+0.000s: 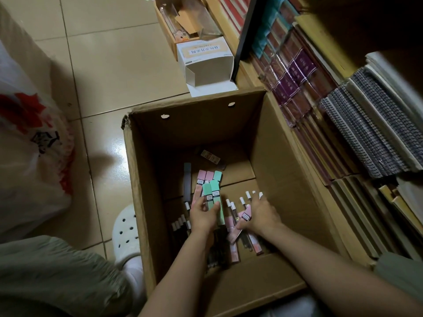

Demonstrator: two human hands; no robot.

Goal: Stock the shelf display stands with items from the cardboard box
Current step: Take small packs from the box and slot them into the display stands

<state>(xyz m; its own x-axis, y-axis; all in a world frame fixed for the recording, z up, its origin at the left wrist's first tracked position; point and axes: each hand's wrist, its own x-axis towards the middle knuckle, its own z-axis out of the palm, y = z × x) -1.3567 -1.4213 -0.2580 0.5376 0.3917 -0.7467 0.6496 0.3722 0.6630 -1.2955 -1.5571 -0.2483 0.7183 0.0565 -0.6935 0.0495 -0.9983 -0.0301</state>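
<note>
An open cardboard box (146, 179) stands on the floor, both my arms reaching down into it. My left hand (202, 217) grips a bundle of slim green and pink item boxes (211, 191), fanned upward. My right hand (263, 213) pinches a pink item box (242, 221) and rests over several loose white-capped tubes (242, 202) on the box bottom. More dark tubes (180, 225) lie left of my left hand. The shelf (343, 124) to the right holds packed stock.
A small open white carton (206, 62) and a wooden tray (174, 30) with clear packaging sit on the tiled floor beyond the box. A white plastic bag (29, 156) lies at left. My white shoe (126, 232) touches the box's left wall. Spiral notebooks (370, 133) fill the shelf.
</note>
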